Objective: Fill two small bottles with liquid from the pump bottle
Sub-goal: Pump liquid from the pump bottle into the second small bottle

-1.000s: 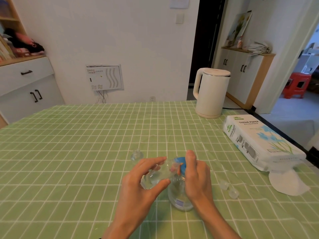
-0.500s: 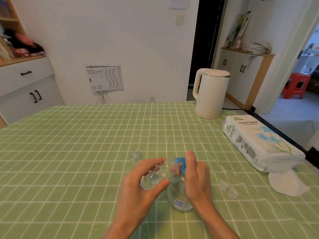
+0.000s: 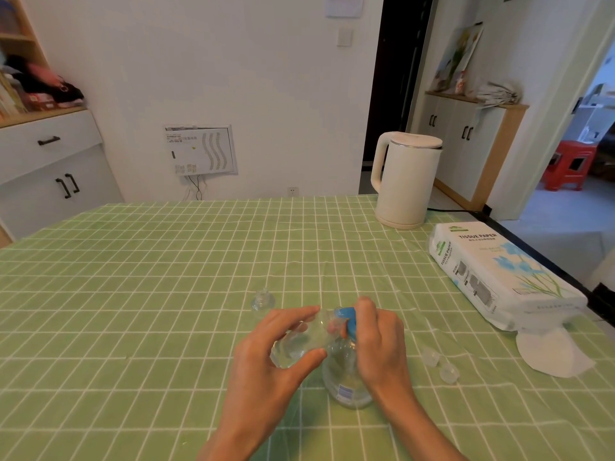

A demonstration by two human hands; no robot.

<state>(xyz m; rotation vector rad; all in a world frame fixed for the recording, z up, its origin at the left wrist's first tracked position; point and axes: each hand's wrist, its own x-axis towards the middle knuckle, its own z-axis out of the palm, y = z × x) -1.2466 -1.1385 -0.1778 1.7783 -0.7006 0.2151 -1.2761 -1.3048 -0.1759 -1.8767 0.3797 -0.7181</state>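
Pump bottle [image 3: 346, 384] shown upright on the green checked table [image 3: 133, 294]. Its blue pump head [image 3: 349, 319] is covered by the curled fingers of the right hand [image 3: 379, 344]. A small bottle [image 3: 299, 344] is pinched, tilted, between thumb and fingers of the left hand [image 3: 266, 357], its mouth held against the pump head. A second small bottle [image 3: 263, 299] is seen at 10 o'clock of the pump bottle, two caps [image 3: 431, 356] at 3 o'clock, a kettle [image 3: 407, 181] at 1 o'clock.

"TISSUE PAPER" is read twice on the white tissue pack [image 3: 499, 277] lying right of the kettle [image 3: 406, 184], once on the top face and once on the end face. Finer print there and on the pump bottle [image 3: 344, 390] is not resolved.
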